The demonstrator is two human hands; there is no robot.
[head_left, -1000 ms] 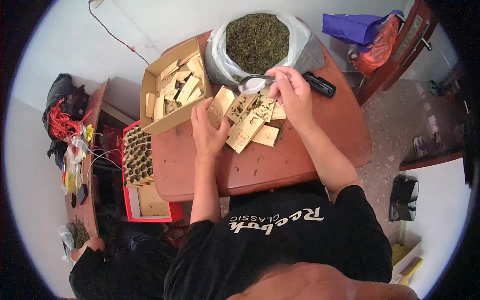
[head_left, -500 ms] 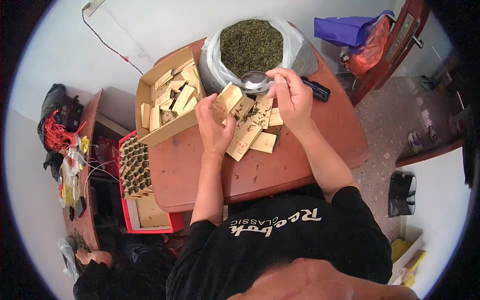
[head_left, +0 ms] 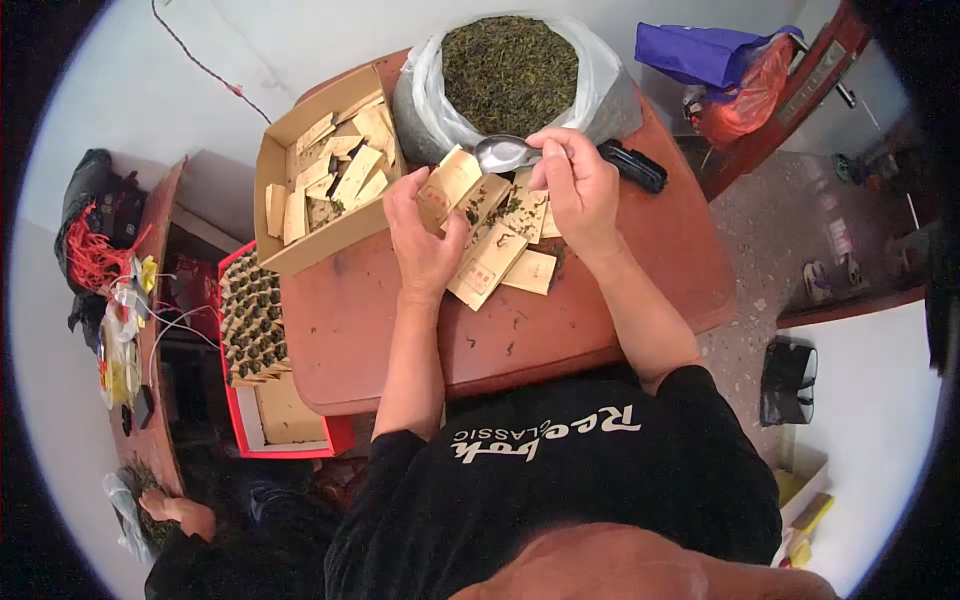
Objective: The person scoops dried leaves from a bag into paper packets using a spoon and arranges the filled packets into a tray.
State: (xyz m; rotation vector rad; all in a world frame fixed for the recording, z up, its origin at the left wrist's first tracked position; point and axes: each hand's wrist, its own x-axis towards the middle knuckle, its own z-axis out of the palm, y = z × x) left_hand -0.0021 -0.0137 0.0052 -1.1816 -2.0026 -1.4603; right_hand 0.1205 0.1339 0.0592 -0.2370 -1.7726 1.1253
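My left hand [head_left: 424, 235] is closed around a small tan paper packet [head_left: 457, 176], held tilted over the table. In my right hand [head_left: 577, 183] is a metal spoon [head_left: 503, 153], its bowl close to the packet's top edge. What the spoon carries is too small to tell. Behind both hands stands a clear plastic bag [head_left: 420, 110] full of dark dried leaves [head_left: 508, 72]. Several more paper packets [head_left: 487, 265] lie under and between my hands, with leaf bits scattered over them.
A cardboard box [head_left: 335, 245] of packets stands on the red-brown table [head_left: 600, 310], left of the bag. A black object [head_left: 633, 166] lies at right. Below left, a red box [head_left: 240, 405] holds rows of filled packets. Another person's hand [head_left: 180, 511] is at lower left.
The view has shifted slightly. The spoon's bowl has come nearer the packet in my left hand. Both hands keep their hold.
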